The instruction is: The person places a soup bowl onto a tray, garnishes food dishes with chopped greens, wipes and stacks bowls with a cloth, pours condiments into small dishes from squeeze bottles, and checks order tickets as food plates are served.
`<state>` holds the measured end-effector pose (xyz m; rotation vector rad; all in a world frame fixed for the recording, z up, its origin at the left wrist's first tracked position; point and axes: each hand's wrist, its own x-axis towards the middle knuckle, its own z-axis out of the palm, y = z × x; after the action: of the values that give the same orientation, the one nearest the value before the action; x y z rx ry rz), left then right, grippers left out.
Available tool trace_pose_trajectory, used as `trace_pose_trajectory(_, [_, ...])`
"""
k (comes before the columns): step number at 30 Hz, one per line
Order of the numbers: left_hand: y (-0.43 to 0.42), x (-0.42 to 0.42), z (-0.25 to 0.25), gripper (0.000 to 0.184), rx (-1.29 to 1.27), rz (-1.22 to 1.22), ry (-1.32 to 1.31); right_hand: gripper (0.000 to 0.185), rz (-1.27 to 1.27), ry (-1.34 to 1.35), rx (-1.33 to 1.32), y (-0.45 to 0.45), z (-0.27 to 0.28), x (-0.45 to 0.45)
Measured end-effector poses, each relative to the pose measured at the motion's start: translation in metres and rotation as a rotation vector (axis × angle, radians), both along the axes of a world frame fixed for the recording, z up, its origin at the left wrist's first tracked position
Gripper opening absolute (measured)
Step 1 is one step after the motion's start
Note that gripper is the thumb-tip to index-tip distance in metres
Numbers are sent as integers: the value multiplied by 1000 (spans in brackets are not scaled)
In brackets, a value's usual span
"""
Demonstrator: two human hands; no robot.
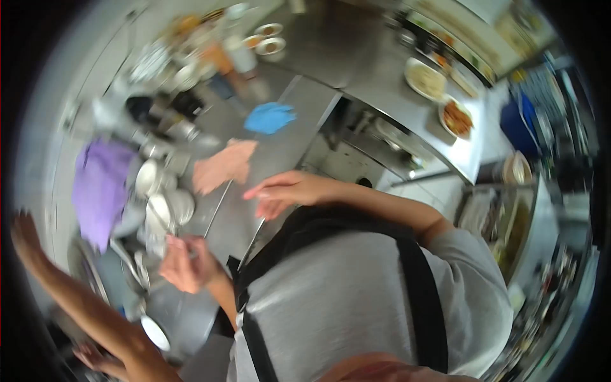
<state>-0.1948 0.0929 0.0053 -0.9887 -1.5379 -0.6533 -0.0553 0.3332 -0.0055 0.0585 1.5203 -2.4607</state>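
Observation:
My right hand (279,193) is over the steel counter's edge, its fingers apart and nothing visible in it. My left hand (189,262) is lower left, near stacked white bowls (167,210); its fingers are half curled and blurred, so any contents cannot be made out. A pink cloth-like item (226,167) lies flat on the counter (296,105) beyond my right hand. Farther back is a crumpled blue item (270,118), possibly a glove. Neither hand touches these two items.
A purple cloth (102,191) hangs left of the bowls. Bottles (240,56) and small sauce cups (272,46) stand farther back. Two food dishes (426,79) (456,119) sit on the right counter. Another person's arm (89,305) reaches in from the lower left, beside a sink area.

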Motion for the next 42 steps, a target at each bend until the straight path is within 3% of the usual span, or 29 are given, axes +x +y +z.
trace_pose_trajectory(3, [87,30,-11,30,-242,-718,-96,46,-96,-41,-294,22,10,22])
trace_pose_trajectory(5, [161,77,-22,29,-232,-881,-255,49,-287,-100,-318,52,0,46])
trace_pose_trajectory(6, [198,84,-32,29,-241,-1003,-185,50,-375,-131,-329,68,-4,59])
trace_pose_trajectory(8, [252,115,-45,33,-355,-1072,-212,50,-775,-268,-332,100,-13,96])
trace_pose_trajectory(9, [272,129,-47,34,-453,-1128,-238,50,-699,-73,-315,123,-17,126])
trace_pose_trajectory(11, [301,155,-49,34,-518,-1184,-352,49,-912,-100,-208,151,-22,186])
trace_pose_trajectory(14, [340,185,-54,33,-597,-1244,-503,43,-1289,-355,535,211,-60,309])
trace_pose_trajectory(15, [353,193,-60,33,-616,-1281,-529,44,-1440,-522,1057,235,-81,359])
trace_pose_trajectory(16, [365,201,-66,32,-634,-1315,-554,45,-1605,-755,1437,235,-45,376])
trace_pose_trajectory(18, [385,219,-75,30,-650,-1348,-594,46,-1269,-1120,1529,249,-21,431])
trace_pose_trajectory(23, [419,253,-73,29,-650,-1389,-623,40,-765,-897,1689,274,36,412])
trace_pose_trajectory(28, [432,261,-73,29,-637,-1375,-602,26,-430,-757,1876,313,24,375])
trace_pose_trajectory(29, [434,260,-73,29,-633,-1359,-600,14,-404,-736,1918,316,26,367])
trace_pose_trajectory(32, [432,255,-76,26,-589,-1307,-671,25,-65,-757,2057,336,25,351])
trace_pose_trajectory(34, [431,249,-77,25,-596,-1292,-695,6,-119,-661,2161,346,22,345])
trace_pose_trajectory(38, [425,241,-74,25,-616,-1240,-736,6,31,-516,2274,362,30,323])
trace_pose_trajectory(39, [425,239,-74,25,-605,-1233,-749,6,105,-639,2234,363,35,312])
trace_pose_trajectory(42, [422,237,-76,24,-585,-1207,-778,6,247,-621,2288,370,37,299])
